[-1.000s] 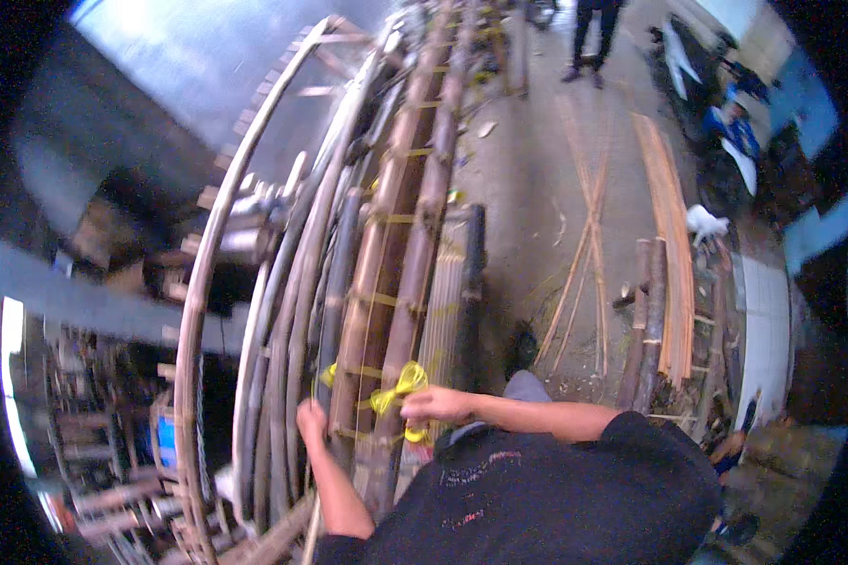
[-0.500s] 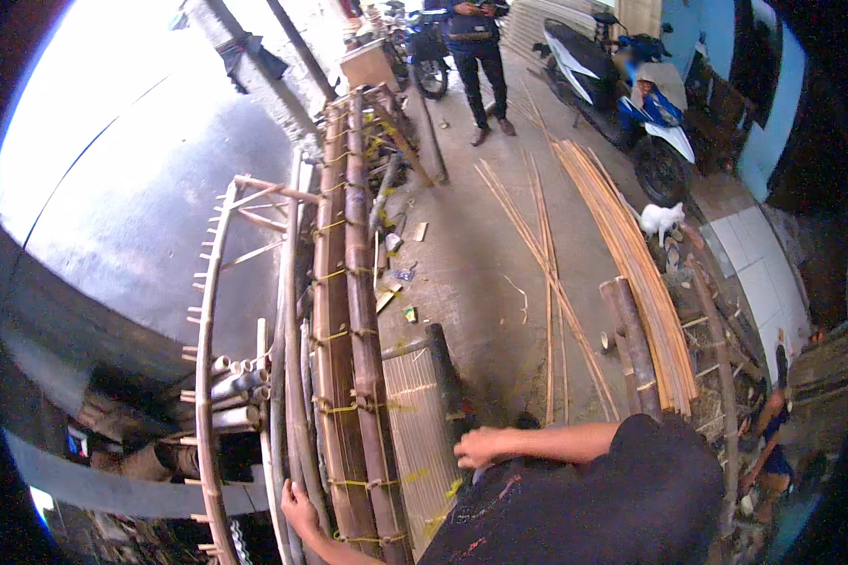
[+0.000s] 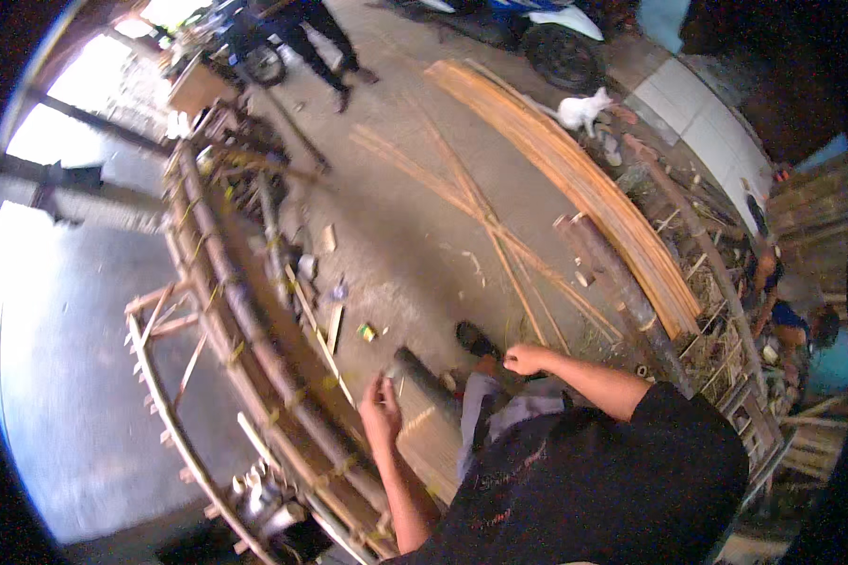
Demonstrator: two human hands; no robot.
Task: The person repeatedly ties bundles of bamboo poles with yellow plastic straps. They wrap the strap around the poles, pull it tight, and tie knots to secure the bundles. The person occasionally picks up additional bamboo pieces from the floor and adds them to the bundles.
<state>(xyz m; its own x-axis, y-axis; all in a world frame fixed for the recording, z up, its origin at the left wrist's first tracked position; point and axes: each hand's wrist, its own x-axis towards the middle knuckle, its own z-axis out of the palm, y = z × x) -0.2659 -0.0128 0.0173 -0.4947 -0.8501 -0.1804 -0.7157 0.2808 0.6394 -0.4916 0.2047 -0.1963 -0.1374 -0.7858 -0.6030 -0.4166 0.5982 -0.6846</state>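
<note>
I'm watching a person in a black shirt [image 3: 584, 471], with both arms held out. The left hand [image 3: 379, 411] is up by the slat mat [image 3: 433, 447], with its fingers a little bent. It's too blurry, so I can't tell if they pinch anything. The right hand [image 3: 528, 359] is near the grey trousers [image 3: 481, 414], with its fingers curled in. I can't tell if something small is inside. The slat mat lies low down, between the left hand and the trousers, and a dark pole [image 3: 429, 386] lies at its far end. The long brown poles [image 3: 266, 348] run along on the left.

I think the good way here is to move slowly, with loose arms, so nothing gets bumped. The shoe [image 3: 476, 337] should go flat on the floor [image 3: 386, 282], not on the dark pole. The crossed sticks [image 3: 488, 221] farther off look easy to trip on, and so do the orange strips [image 3: 556, 169]. Past them is a white cat [image 3: 582, 111], so gentle feet are best there too
</note>
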